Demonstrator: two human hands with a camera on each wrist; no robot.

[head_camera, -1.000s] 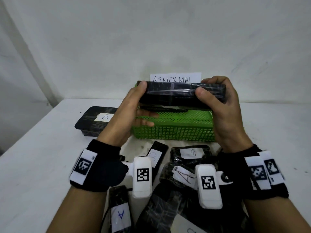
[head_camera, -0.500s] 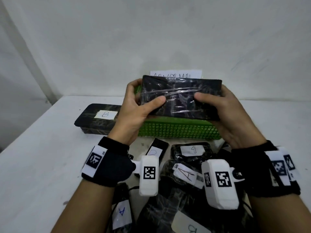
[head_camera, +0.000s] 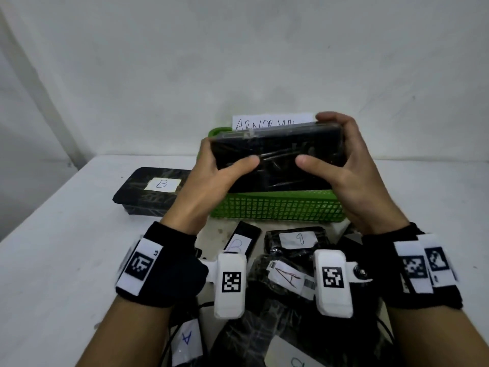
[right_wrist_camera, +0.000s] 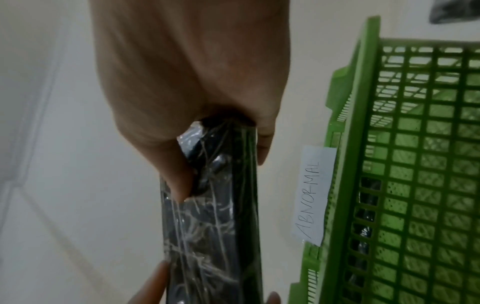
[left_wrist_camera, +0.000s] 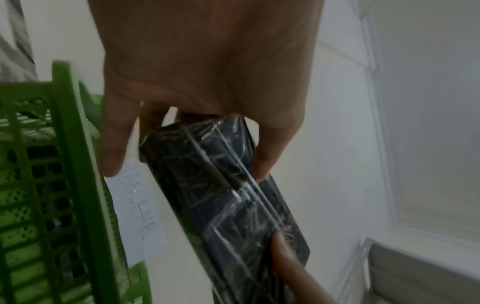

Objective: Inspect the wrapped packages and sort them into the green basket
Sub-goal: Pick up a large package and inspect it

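Note:
Both hands hold a black package wrapped in clear film (head_camera: 277,157) above the green basket (head_camera: 277,207), its broad face tilted toward me. My left hand (head_camera: 219,168) grips its left end, thumb on the near face and fingers behind. My right hand (head_camera: 336,160) grips the right end the same way. The left wrist view shows the package (left_wrist_camera: 228,195) running away from my left hand (left_wrist_camera: 197,102), beside the basket wall (left_wrist_camera: 78,164). In the right wrist view my right hand (right_wrist_camera: 197,115) clasps the package (right_wrist_camera: 215,216) next to the basket (right_wrist_camera: 415,164).
A paper label reading ABNORMAL (head_camera: 272,123) stands on the basket's far rim. A black package marked B (head_camera: 150,189) lies left of the basket. Several more labelled black packages (head_camera: 291,242) lie heaped on the white table (head_camera: 53,260) below my wrists. A wall rises close behind.
The package has turned from edge-on to its broad face toward me, and its far edge has risen. Both thumbs have shifted onto the near face.

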